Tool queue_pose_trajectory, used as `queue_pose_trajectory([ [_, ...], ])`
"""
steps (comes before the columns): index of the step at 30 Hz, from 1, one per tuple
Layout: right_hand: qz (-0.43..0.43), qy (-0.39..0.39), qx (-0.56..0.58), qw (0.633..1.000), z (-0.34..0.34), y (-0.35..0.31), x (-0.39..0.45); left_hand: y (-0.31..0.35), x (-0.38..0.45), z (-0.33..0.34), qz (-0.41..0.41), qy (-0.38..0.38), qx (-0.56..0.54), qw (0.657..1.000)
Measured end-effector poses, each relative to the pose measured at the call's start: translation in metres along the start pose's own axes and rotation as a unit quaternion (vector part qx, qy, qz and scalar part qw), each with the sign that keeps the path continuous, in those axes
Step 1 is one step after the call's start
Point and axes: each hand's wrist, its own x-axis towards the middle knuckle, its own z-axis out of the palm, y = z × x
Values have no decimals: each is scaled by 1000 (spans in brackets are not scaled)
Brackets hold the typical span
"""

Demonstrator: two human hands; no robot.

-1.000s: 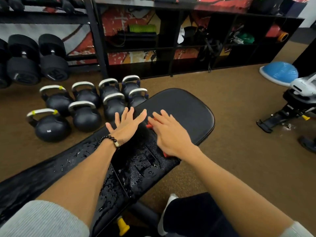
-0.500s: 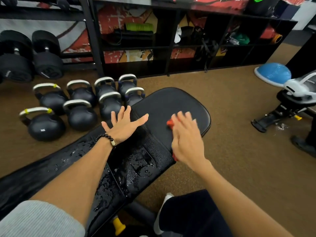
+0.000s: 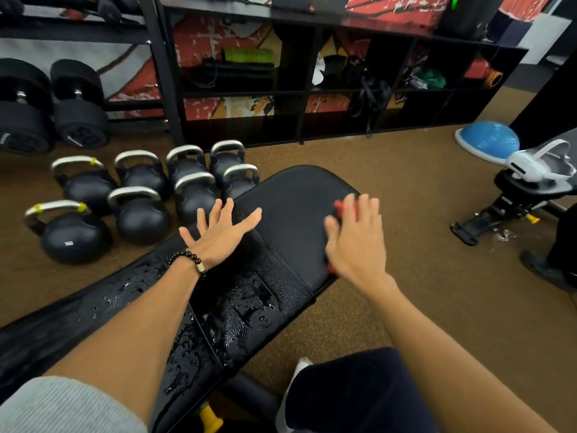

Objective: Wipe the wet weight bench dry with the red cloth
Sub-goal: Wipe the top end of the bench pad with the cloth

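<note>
Right hand (image 3: 356,242), cloth (image 3: 338,205) now bench-edge (image 3: 349,189).

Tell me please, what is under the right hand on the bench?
Under the right hand lies the red cloth, pressed flat on the weight bench. Only red edges show past the fingertips and near the wrist; the rest of the cloth is covered by the palm.

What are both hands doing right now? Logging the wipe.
Left hand: open, flat on the weight bench.
Right hand: open, pressing the red cloth onto the bench.
</note>
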Motion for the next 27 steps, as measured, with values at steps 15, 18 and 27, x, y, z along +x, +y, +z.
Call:
queue_pose_trajectory([
  [15, -93, -80, -84, 989, 33, -47, 119, 1, 1, 1, -3, 9, -61, 998],
  [18, -304, -112, -23, 946, 36, -89, 79, 1, 0, -1, 7, 15, -113, 993],
  [27, -321, -127, 75, 935, 11, -32, -5, -2, 0, -2, 20, 6, -170, 985],
])
